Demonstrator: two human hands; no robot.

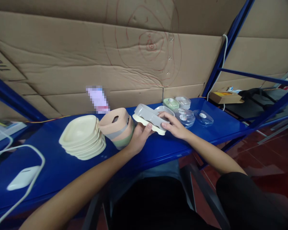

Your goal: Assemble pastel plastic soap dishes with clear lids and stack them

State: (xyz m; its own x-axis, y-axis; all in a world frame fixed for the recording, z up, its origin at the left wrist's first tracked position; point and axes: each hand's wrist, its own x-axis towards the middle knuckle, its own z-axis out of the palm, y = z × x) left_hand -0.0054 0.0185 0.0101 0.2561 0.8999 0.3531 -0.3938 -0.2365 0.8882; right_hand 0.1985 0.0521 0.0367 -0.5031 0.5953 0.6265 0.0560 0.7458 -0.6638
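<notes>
Both of my hands hold a grey plastic tray (147, 113) with a wavy-edged cream tray against its underside, tilted above the table's front part. My left hand (139, 136) grips its lower left side, thumb on the cream edge (160, 130). On the right end, my right hand (173, 125) has its fingers over the grey part and its thumb at the cream rim. Just behind, another grey container (164, 110) is partly hidden by the right hand. Left of my left hand stands a stack of pink, grey and green containers (116, 123), beside a stack of cream trays (83, 134).
Green (171, 103) and grey lidded containers (183, 102) stand at the back right, near clear plastic lids (203, 118). A white case (23, 178) and a white cable (42, 159) lie at left. Cardboard (74, 64) walls the back; a blue frame post (227, 48) rises right.
</notes>
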